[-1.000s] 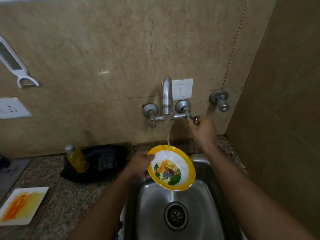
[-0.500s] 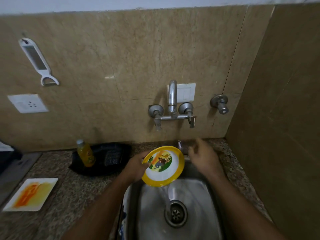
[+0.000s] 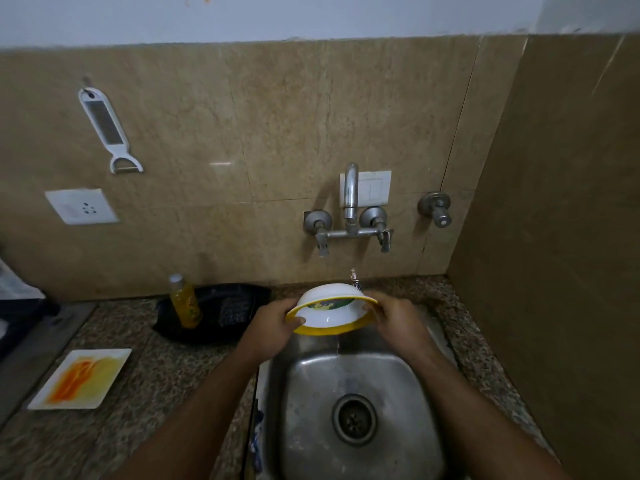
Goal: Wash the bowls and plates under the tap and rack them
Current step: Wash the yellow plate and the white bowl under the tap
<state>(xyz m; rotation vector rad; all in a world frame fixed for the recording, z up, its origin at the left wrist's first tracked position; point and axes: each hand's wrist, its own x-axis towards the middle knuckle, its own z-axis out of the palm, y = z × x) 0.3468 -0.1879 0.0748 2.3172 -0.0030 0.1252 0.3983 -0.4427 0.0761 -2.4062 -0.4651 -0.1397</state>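
left hand (image 3: 273, 325) and right hand (image 3: 394, 317) each clasp the yellow-rimmed bowl (image 3: 330, 311) over the sink (image 3: 301, 375); no legible writing

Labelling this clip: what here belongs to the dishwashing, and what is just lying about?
Job: yellow-rimmed bowl, both hands, tap, sink, stained square plate.
Lying about: orange bottle, peeler, black tray.

white peeler (image 3: 108, 128) hanging on wall, wall socket (image 3: 82, 206), yellow bottle (image 3: 185, 302)
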